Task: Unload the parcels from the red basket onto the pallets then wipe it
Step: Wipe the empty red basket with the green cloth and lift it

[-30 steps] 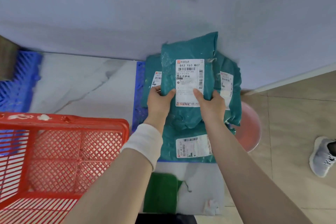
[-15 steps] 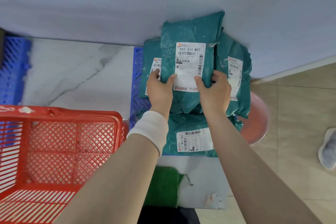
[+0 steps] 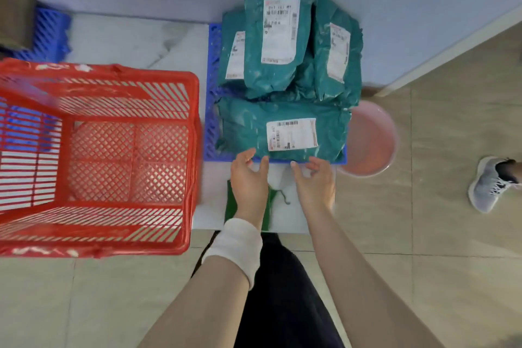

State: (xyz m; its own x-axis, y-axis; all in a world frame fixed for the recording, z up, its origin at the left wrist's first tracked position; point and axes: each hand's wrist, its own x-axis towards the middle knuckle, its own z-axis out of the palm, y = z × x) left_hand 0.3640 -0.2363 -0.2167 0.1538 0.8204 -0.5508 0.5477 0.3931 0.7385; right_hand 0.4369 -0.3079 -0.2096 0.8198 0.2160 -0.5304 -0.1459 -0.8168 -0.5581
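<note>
Several teal parcels with white labels lie stacked on a blue pallet (image 3: 212, 121) against the wall; the top parcel (image 3: 278, 37) leans upright over the others, and a flat parcel (image 3: 282, 130) lies nearest me. The red basket (image 3: 99, 155) stands at the left with nothing visible inside. My left hand (image 3: 248, 181) and my right hand (image 3: 313, 181) hover just in front of the pallet's near edge, fingers relaxed, holding nothing. A green cloth (image 3: 230, 200) lies on the floor under my left hand.
A pink basin (image 3: 372, 141) sits right of the pallet. A second blue pallet (image 3: 50, 34) lies at the far left behind the basket, with a brown box (image 3: 14, 14) on it. Another person's grey shoe (image 3: 491, 181) stands at the right on the tiled floor.
Both hands have let go of the top parcel, which now rests on the stack, and have drawn back toward me to the pallet's near edge.
</note>
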